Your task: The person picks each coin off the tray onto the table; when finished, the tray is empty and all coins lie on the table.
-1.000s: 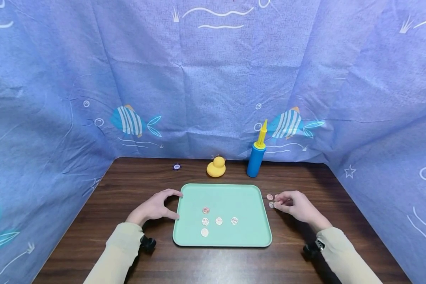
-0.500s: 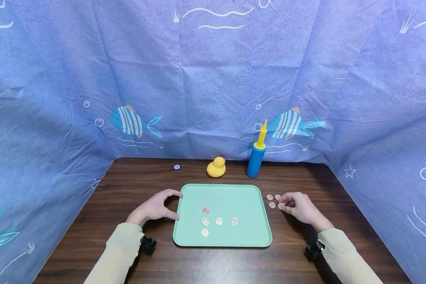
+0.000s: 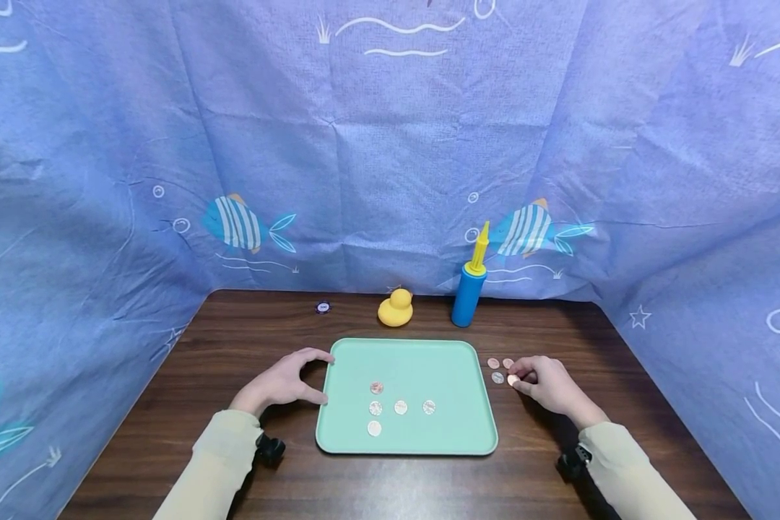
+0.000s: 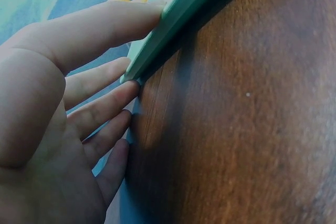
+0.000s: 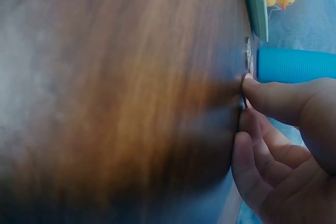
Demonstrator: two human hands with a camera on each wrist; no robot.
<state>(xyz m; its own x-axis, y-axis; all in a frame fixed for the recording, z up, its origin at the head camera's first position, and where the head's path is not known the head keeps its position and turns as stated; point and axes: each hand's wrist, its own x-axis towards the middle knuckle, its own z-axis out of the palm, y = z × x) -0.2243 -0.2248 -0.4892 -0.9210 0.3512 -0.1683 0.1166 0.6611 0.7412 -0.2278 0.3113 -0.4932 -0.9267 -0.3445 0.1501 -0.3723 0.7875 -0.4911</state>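
Note:
A mint-green tray (image 3: 429, 372) lies on the dark wooden table, with several coins on it: a copper coin (image 3: 377, 388) above a silver coin (image 3: 400, 407) and others. My left hand (image 3: 284, 379) spreads its thumb and index finger against the tray's left rim; the left wrist view shows the thumb tip (image 4: 157, 11) at that rim. Right of the tray my right hand (image 3: 546, 383) pinches a copper coin (image 3: 513, 380) by its edges, low at the table top. Beside it lie a silver coin (image 3: 497, 378) and two more copper coins, one a penny-coloured disc (image 3: 493, 363).
Behind the tray sit a yellow rubber duck (image 3: 396, 309) and a dark poker chip (image 3: 323, 308). A blue hand pump (image 3: 468, 296) with a yellow nozzle stands upright at the back right. A blue fish-print cloth (image 3: 390, 159) hangs around the table's back and sides.
My right hand has shifted slightly right and toward me, bringing the copper coin away from the silver one, so the group now stands apart. My left hand stays at the tray.

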